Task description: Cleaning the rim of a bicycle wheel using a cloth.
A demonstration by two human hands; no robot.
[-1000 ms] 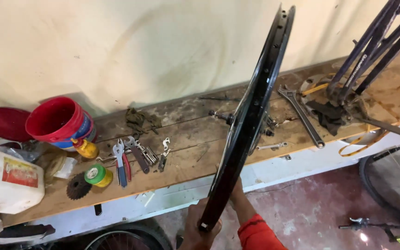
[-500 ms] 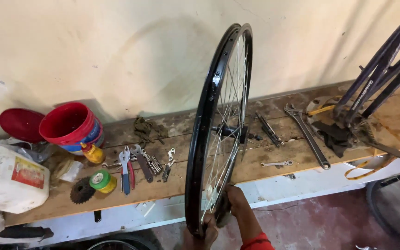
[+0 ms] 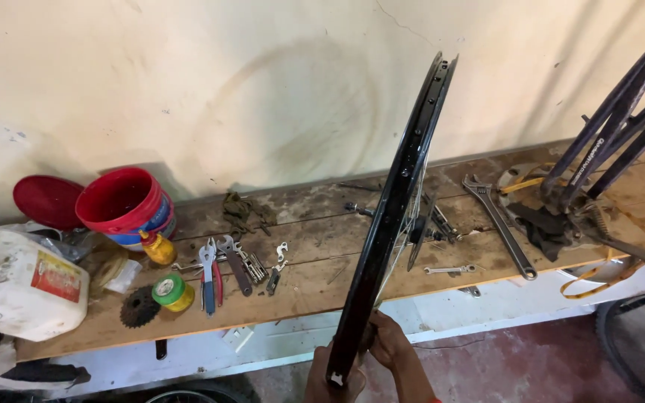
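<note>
- The wooden workbench runs left to right along the wall in front of you, cluttered with tools.
- The black bicycle wheel stands upright, nearly edge-on to you, between you and the bench. Its long line runs from its lowest part at your hands up and slightly right to its top against the wall.
- A dark bike frame leans at the right end of the bench.
- A white plastic jug lies at the left end, with a red bucket just behind it.
- An adjustable wrench lies on the bench to the right of the wheel.
- Your left hand is wrapped around the bottom of the rim, fingers closed on it.
- Your right hand sits just above and to the right, fingers pinching the rim's side. Both hands touch the wheel; everything else of it rises above them.
- A green tape roll and a small black cog lie left of the wheel, well apart from your hands.
</note>
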